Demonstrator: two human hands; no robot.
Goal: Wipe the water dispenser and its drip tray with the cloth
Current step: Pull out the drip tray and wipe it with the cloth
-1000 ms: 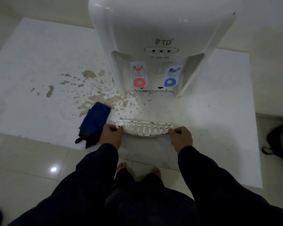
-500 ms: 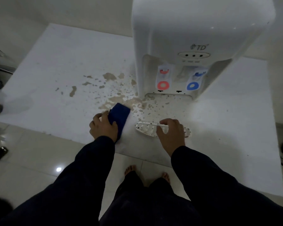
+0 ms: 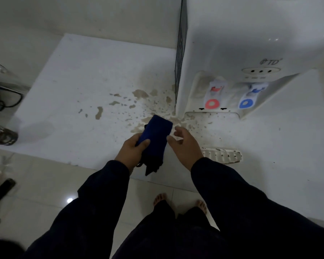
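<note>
Hiding drip tray (image 3: 222, 155) end: right hand (image 3: 185, 144)

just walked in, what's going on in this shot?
A person stands facing a white water dispenser that sits on a white slab. Their left hand grips a folded dark blue cloth. The right hand is open and empty beside the cloth. The white slotted plastic drip tray lies out of the dispenser on the slab, untouched. Brown stains cover the slab left of the dispenser, and no wiping is under way.
</note>
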